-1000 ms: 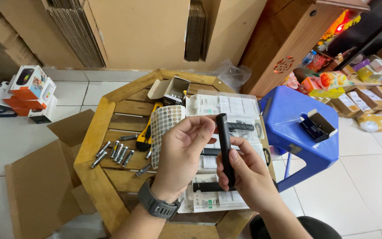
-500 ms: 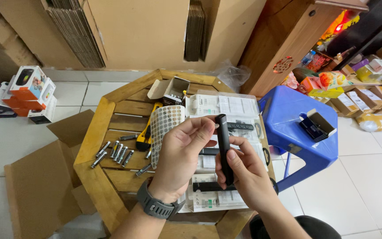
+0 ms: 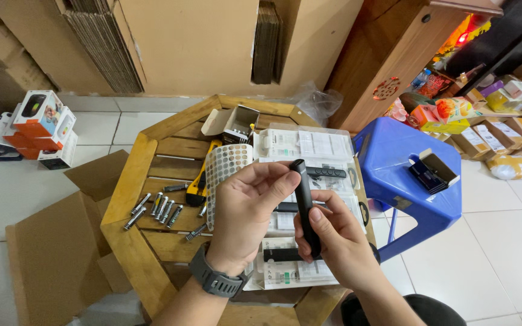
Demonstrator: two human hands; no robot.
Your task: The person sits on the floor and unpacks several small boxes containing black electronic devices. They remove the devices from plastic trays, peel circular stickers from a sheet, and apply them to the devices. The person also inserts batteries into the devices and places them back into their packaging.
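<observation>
The right hand (image 3: 339, 247) hides the bottom of one black stick (image 3: 306, 205), held upright above the wooden table (image 3: 134, 241). Its fingers squeeze the stick, and the left hand (image 3: 246, 214) pinches the top. About seven small metal tubes (image 3: 158, 208) lie on the table.

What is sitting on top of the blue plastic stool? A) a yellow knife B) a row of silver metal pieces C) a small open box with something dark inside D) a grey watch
C: a small open cardboard box with dark contents rests on the blue plastic stool, beside the wooden table.
</observation>
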